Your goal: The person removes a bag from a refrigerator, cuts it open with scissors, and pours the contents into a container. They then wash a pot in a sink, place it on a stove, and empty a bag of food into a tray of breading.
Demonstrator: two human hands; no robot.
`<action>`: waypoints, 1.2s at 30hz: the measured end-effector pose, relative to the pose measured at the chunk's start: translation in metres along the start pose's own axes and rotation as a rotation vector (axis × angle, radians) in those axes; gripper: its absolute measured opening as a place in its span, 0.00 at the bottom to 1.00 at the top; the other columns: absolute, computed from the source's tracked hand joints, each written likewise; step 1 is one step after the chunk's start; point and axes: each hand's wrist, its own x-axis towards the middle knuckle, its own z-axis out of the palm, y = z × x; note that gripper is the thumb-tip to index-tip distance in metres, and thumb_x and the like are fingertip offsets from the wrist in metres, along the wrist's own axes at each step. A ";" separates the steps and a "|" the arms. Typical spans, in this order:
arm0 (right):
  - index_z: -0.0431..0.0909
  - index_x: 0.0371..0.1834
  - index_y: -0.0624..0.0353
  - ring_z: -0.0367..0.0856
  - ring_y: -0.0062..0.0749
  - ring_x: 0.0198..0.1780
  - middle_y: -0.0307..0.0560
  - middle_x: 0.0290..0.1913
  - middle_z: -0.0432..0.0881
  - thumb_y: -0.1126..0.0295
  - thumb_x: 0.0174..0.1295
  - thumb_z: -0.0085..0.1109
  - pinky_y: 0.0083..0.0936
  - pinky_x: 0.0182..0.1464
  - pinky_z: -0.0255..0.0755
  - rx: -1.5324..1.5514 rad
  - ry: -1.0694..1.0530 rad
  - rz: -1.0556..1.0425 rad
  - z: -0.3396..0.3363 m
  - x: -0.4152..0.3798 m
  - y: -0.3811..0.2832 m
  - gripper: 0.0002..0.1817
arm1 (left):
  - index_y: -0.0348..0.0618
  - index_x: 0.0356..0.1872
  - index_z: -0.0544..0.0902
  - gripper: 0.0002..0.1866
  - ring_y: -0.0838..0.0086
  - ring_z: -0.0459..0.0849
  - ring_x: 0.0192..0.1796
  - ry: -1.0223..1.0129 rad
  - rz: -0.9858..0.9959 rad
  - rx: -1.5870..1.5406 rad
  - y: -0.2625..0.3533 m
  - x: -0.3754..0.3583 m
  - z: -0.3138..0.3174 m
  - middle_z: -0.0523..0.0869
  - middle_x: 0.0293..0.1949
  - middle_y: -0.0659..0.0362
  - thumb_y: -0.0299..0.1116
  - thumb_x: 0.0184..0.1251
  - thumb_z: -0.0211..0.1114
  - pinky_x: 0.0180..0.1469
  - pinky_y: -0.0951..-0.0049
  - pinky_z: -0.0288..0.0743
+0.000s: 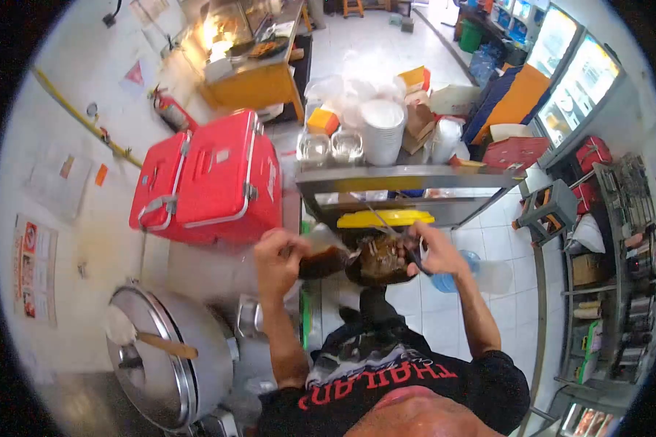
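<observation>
Two hands are working with a bag and scissors beside a metal shelf.
The left hand [278,261] is pinching the top of a clear bag of dark brown contents [325,262], which is hanging beside a dark container [355,275]. The right hand [437,251] is closing around the handles of the scissors [385,224], whose blades are pointing toward the metal shelf [408,175], above the container.

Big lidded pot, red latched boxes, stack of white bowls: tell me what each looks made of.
The pot looks like metal, perhaps stainless steel or aluminium, from its smooth silvery sheen. The red boxes seem hard moulded plastic: glossy, rounded edges, with metallic-looking trim. The white bowls look smooth and lightweight; plastic, foam or coated paper, I can't tell which.
</observation>
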 end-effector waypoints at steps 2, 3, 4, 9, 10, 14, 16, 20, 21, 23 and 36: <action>0.67 0.37 0.60 0.73 0.38 0.33 0.46 0.30 0.74 0.41 0.29 0.80 0.32 0.37 0.68 -0.135 -0.087 0.000 -0.017 0.008 -0.034 0.42 | 0.39 0.21 0.83 0.02 0.67 0.77 0.25 -0.024 -0.015 -0.062 -0.014 0.004 0.019 0.81 0.20 0.56 0.20 0.48 0.65 0.32 0.70 0.69; 0.67 0.37 0.60 0.74 0.39 0.34 0.47 0.30 0.74 0.41 0.29 0.80 0.33 0.38 0.68 -0.166 -0.094 -0.015 -0.017 0.010 -0.041 0.43 | 0.39 0.22 0.84 0.02 0.69 0.79 0.26 -0.065 -0.089 -0.222 -0.010 0.007 0.024 0.83 0.21 0.56 0.20 0.48 0.66 0.33 0.70 0.69; 0.67 0.38 0.61 0.75 0.40 0.34 0.47 0.30 0.74 0.41 0.28 0.80 0.33 0.38 0.68 -0.209 -0.082 -0.039 -0.021 0.014 -0.048 0.43 | 0.39 0.22 0.84 0.03 0.70 0.81 0.28 -0.100 -0.131 -0.224 0.003 0.012 0.026 0.85 0.23 0.56 0.20 0.49 0.66 0.34 0.70 0.71; 0.69 0.35 0.62 0.76 0.43 0.33 0.49 0.30 0.74 0.47 0.29 0.81 0.33 0.37 0.69 -0.309 -0.077 -0.068 -0.034 0.024 -0.073 0.39 | 0.38 0.23 0.85 0.03 0.69 0.84 0.31 -0.121 0.039 -0.120 0.010 0.024 0.049 0.86 0.25 0.56 0.19 0.48 0.67 0.39 0.71 0.74; 0.68 0.35 0.61 0.76 0.46 0.33 0.51 0.30 0.75 0.49 0.31 0.79 0.35 0.37 0.69 -0.317 -0.088 -0.060 -0.036 0.024 -0.073 0.36 | 0.38 0.24 0.85 0.03 0.68 0.84 0.31 -0.124 0.054 -0.117 0.010 0.025 0.053 0.86 0.25 0.56 0.19 0.48 0.67 0.39 0.70 0.74; 0.70 0.33 0.60 0.76 0.47 0.29 0.49 0.25 0.75 0.55 0.34 0.76 0.36 0.33 0.69 -0.276 -0.103 -0.023 -0.043 0.023 -0.076 0.30 | 0.38 0.25 0.85 0.04 0.64 0.84 0.33 -0.120 -0.023 -0.166 0.006 0.023 0.062 0.86 0.26 0.54 0.19 0.47 0.68 0.41 0.68 0.75; 0.70 0.29 0.60 0.75 0.37 0.25 0.44 0.22 0.75 0.51 0.28 0.83 0.30 0.29 0.68 -0.228 -0.069 -0.072 -0.041 0.017 -0.053 0.34 | 0.38 0.25 0.85 0.04 0.62 0.84 0.33 -0.122 -0.039 -0.192 0.003 0.022 0.065 0.86 0.27 0.53 0.19 0.46 0.68 0.41 0.68 0.75; 0.69 0.26 0.60 0.74 0.34 0.23 0.44 0.21 0.74 0.54 0.33 0.81 0.30 0.26 0.65 -0.182 -0.049 -0.162 -0.036 0.015 -0.050 0.30 | 0.38 0.26 0.85 0.05 0.61 0.84 0.34 -0.153 0.034 -0.146 0.006 0.021 0.069 0.86 0.27 0.52 0.20 0.44 0.68 0.42 0.67 0.76; 0.69 0.25 0.59 0.74 0.34 0.22 0.44 0.21 0.74 0.54 0.32 0.81 0.30 0.25 0.64 -0.188 -0.044 -0.172 -0.035 0.015 -0.051 0.30 | 0.38 0.26 0.85 0.06 0.60 0.84 0.34 -0.162 0.039 -0.126 0.010 0.020 0.069 0.86 0.27 0.52 0.19 0.44 0.68 0.42 0.67 0.76; 0.68 0.24 0.59 0.73 0.32 0.22 0.44 0.19 0.73 0.53 0.32 0.81 0.30 0.24 0.63 -0.198 -0.040 -0.192 -0.032 0.015 -0.049 0.30 | 0.38 0.26 0.85 0.06 0.61 0.84 0.34 -0.173 0.034 -0.116 0.015 0.020 0.068 0.86 0.27 0.53 0.19 0.44 0.68 0.42 0.67 0.75; 0.70 0.27 0.60 0.70 0.41 0.26 0.46 0.23 0.72 0.41 0.34 0.75 0.35 0.30 0.64 -0.058 -0.058 -0.037 -0.024 0.002 -0.036 0.34 | 0.39 0.24 0.86 0.04 0.62 0.83 0.31 -0.147 -0.007 -0.169 0.003 0.010 0.088 0.86 0.26 0.53 0.20 0.46 0.68 0.40 0.66 0.74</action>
